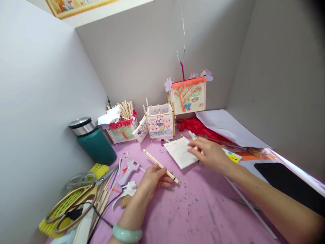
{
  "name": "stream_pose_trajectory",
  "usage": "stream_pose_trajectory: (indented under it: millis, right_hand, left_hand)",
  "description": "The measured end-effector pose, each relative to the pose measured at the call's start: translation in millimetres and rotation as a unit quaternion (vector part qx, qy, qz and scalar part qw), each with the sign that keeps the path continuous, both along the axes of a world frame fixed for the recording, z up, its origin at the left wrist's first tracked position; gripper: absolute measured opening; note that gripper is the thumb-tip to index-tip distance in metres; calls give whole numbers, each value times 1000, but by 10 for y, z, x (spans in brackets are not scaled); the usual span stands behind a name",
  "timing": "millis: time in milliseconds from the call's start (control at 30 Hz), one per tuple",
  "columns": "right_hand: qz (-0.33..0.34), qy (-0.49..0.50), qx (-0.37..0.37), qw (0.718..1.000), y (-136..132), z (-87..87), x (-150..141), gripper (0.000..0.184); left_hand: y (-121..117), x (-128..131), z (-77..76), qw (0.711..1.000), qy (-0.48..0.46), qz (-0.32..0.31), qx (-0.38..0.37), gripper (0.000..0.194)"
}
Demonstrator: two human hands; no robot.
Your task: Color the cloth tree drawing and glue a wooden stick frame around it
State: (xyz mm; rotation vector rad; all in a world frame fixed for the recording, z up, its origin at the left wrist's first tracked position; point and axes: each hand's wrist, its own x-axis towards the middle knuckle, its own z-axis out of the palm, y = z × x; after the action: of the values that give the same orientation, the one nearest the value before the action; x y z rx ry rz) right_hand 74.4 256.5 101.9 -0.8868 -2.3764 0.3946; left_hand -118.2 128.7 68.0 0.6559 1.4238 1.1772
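Note:
My left hand [156, 178] is closed around a pale wooden stick [155, 160] with dark bands near both ends, held slantwise above the table. To its right my right hand [207, 150] reaches over a flat white panel [179, 154], its thumb and fingers apart at the panel's right edge. Whether the fingertips touch the panel I cannot tell. A white pen-like stick [191, 135] lies just behind that hand. Left of my left hand is a pale glue gun [130, 170], beside a crumpled white scrap [130, 188].
At the left lie large gold-handled scissors [93, 193] and a teal bottle [95, 144]. Behind stand a decorated stick holder [123, 130], a moon-painted box [161, 126] and a hanging lantern [190, 96]. A black phone-like slab [291, 184] lies right on the pink tabletop [188, 217].

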Motion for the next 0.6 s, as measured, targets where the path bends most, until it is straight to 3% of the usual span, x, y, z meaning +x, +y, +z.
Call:
stream_pose_trajectory:
  millis: [67,200,400,600]
  right_hand:
    - [96,-26,-99,990,-293,-8,-91,22]
    - [102,-46,-132,985,-681,-179,-238,18]
    - [94,-50,-134,985,-726,-386,-266,23]
    - [91,-78,-122,985,-700,-351,-219,22]
  left_hand:
    - [3,-3,-18,1000,-20,7,18,19]
    - [-13,-6,-27,999,-31,-10,33,22]
    - [-1,26,-28,998,-10,-38,54,28]
    - [-4,39,21,999,2,-4,43,31]
